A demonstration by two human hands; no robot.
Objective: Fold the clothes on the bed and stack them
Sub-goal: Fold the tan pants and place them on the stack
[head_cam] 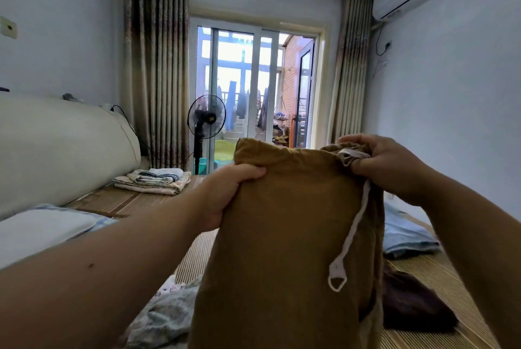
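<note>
You held the brown trousers (290, 236) up by the waistband, left hand (225, 196) and right hand (380, 162) both gripping it; next, lay them flat on the bed (124, 199) to fold.

Arms outstretched, left hand (225, 196) and right hand (387, 168) high, fingers (251, 173) tight on mustard garment (282, 230)

The trousers (282, 236) hang above the bed (439, 272). The left hand (225, 196) grips their left edge, the right hand (386, 162) their right top corner, and a cord (349, 233) hangs down their front. Left of the trousers and farther back, a stack (153, 179) lies on the bed; nearer left, a pillow (42, 230) lies before the headboard (62, 148). A crumpled cloth (166, 312) lies at their lower left. Right of the trousers lie a folded cloth (406, 233) and, nearer, a loose garment (411, 303). Behind the trousers stand a fan (206, 120) and a door (253, 80).
</note>
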